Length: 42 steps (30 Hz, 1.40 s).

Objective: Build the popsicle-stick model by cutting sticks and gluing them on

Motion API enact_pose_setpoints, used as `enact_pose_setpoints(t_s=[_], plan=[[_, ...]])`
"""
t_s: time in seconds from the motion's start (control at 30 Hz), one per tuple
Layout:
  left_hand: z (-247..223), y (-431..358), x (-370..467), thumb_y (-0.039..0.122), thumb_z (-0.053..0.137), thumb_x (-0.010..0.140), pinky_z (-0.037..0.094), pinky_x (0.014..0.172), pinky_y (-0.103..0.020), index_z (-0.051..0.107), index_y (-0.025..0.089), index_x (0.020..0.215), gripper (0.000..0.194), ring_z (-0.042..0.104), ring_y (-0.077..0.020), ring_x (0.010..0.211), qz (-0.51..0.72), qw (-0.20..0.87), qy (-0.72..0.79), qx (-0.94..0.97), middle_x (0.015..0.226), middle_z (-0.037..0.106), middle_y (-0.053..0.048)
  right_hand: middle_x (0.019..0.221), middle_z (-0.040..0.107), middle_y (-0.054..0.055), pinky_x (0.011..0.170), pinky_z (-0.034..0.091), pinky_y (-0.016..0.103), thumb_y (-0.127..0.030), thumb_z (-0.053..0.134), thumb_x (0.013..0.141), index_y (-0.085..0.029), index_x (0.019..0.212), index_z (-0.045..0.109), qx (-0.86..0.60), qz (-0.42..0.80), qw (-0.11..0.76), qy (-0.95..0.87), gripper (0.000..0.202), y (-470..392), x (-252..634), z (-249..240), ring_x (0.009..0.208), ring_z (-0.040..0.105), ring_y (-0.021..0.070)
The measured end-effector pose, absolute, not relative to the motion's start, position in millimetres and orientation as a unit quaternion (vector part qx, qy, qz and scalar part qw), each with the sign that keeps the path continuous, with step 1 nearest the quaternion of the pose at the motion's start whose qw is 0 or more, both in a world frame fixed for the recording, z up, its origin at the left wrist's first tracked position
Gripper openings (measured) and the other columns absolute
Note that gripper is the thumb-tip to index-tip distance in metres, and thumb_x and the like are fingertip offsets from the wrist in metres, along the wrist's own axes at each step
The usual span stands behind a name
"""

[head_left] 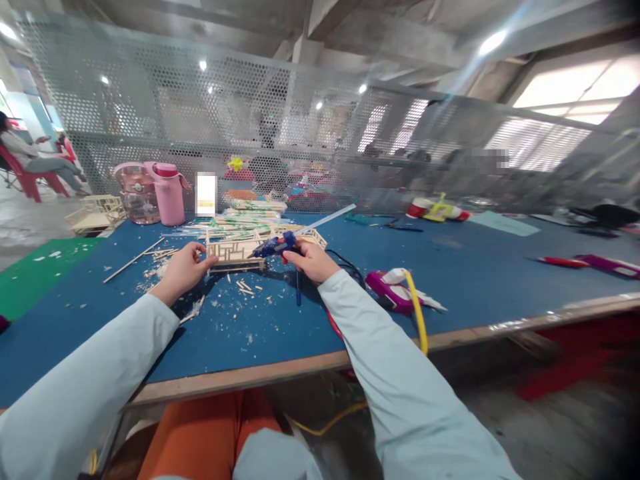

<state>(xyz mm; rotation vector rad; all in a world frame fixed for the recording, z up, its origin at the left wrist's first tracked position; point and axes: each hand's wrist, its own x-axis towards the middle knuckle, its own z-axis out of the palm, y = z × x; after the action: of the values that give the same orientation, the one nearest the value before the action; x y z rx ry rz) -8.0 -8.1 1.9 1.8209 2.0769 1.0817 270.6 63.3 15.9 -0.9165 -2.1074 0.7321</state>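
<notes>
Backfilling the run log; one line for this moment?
left hand: holds wooden model | right hand: grips blue glue gun | nozzle: near model

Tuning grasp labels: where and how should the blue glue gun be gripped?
Blue glue gun: likely best by its rear, from the right, where the right hand holds it. Its nozzle points left toward the wooden frame and may be hot, so grip well behind that.

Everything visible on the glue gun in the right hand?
The glue gun has a dark-blue, plastic-looking body with a small red part near the trigger finger. A translucent stick appears to extend from its rear. Gripped by the right hand, it points left, slightly down, at the wooden stick frame; nozzle contact is unclear.
</notes>
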Motion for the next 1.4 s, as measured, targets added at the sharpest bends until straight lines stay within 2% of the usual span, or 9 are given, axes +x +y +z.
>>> enact_pose_setpoints(t_s=[0.1, 0.23, 0.9, 1.4], plan=[[2.5, -8.2, -7.4, 0.043, 0.059, 0.072, 0.031, 0.054, -0.027, 0.056, 0.019, 0.084, 0.027, 0.049, -0.0157, 0.055, 0.368, 0.081, 0.698, 0.609, 0.058, 0.051, 0.003, 0.069, 0.063, 0.002, 0.059, 0.043, 0.025, -0.040, 0.051, 0.079, -0.013, 0.081, 0.063, -0.353, 0.271, 0.353, -0.823, 0.029, 62.1, 269.8, 17.6, 0.060, 0.054, 0.0124], [1.8, -7.7, -7.8, 0.043, 0.059, 0.072, 0.031, 0.054, -0.027, 0.056, 0.020, 0.083, 0.026, 0.049, -0.0160, 0.054, 0.373, 0.083, 0.695, 0.609, 0.057, 0.051, 0.003, 0.067, 0.062, 0.002, 0.062, 0.044, 0.026, -0.040, 0.051, 0.079, -0.014, 0.080, 0.063, -0.351, 0.272, 0.355, -0.822, 0.029, 61.9, 269.2, 18.0, 0.063, 0.055, 0.0134], [1.9, -8.8, -8.8, 0.046, 0.056, 0.072, 0.030, 0.055, -0.026, 0.056, 0.020, 0.087, 0.030, 0.048, -0.0154, 0.057, 0.358, 0.089, 0.705, 0.606, 0.060, 0.051, 0.003, 0.067, 0.059, 0.001, 0.057, 0.042, 0.025, -0.039, 0.049, 0.078, -0.013, 0.087, 0.060, -0.356, 0.269, 0.344, -0.826, 0.030, 58.2, 266.4, 22.3, 0.059, 0.052, 0.0125], [-0.3, -6.3, -9.6, 0.047, 0.056, 0.071, 0.031, 0.054, -0.026, 0.058, 0.019, 0.088, 0.033, 0.050, -0.0156, 0.056, 0.363, 0.080, 0.701, 0.608, 0.059, 0.053, 0.003, 0.093, 0.068, 0.009, 0.080, 0.044, 0.033, -0.036, 0.050, 0.080, -0.012, 0.098, 0.065, -0.341, 0.209, 0.344, -0.850, 0.034, 62.6, 268.2, 20.2, 0.085, 0.059, 0.0202]])
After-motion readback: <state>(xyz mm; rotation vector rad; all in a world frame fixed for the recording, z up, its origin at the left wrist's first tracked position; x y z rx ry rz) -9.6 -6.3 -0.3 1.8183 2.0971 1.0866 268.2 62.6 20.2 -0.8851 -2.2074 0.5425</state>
